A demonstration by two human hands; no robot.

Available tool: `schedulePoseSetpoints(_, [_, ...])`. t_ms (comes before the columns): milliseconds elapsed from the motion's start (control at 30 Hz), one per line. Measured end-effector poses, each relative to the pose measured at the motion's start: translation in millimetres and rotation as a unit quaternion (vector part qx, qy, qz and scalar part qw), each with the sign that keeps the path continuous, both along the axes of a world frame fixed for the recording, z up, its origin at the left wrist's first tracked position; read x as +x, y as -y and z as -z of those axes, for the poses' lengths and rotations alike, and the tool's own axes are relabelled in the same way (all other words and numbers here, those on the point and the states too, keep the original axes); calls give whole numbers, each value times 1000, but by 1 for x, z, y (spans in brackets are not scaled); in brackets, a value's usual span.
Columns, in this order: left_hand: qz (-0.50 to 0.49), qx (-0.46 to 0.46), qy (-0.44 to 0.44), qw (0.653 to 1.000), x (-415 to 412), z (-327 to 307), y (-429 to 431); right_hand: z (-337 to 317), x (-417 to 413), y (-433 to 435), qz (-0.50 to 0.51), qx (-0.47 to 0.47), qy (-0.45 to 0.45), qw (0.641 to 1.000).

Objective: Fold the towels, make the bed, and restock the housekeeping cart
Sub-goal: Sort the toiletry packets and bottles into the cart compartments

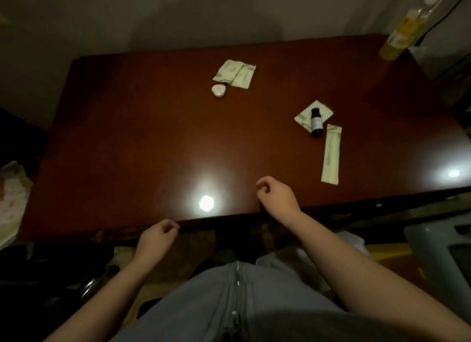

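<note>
A dark red wooden table (153, 138) holds small guest supplies. Two pale flat sachets (235, 73) lie at the far middle with a small round white soap (218, 90) just in front of them. To the right a small dark bottle (316, 122) lies on a square sachet (304, 115), and a long narrow pale packet (331, 154) lies beside it. My right hand (276, 195) hovers over the table's near edge, fingers curled, holding nothing. My left hand (156, 237) is loosely curled just in front of the edge, also with nothing in it.
A tall bottle of yellow liquid (405, 28) stands at the table's far right corner. A patterned cloth or paper (11, 199) lies at the left. A grey bin or cart part (438, 260) sits low on the right. A pale wall runs behind the table.
</note>
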State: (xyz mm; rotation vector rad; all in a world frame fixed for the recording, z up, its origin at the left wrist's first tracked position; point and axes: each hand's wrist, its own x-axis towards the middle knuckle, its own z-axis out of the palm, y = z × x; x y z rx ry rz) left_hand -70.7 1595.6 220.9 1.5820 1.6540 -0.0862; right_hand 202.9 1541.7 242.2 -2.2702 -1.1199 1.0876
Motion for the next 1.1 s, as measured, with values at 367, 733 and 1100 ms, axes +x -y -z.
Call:
schedulePoseSetpoints(367, [207,56,10,977,198,-30,-123,30,137,-24,269,-127,245,923])
schedulePoseSetpoints(733, [248,27,16,968,341,-10,-155,14,234,-70,461,-14,48,886])
schedulePoseSetpoints(1100, [214,-82,76,970,437,-6,-170,29,196,-114,214,-61,91,971])
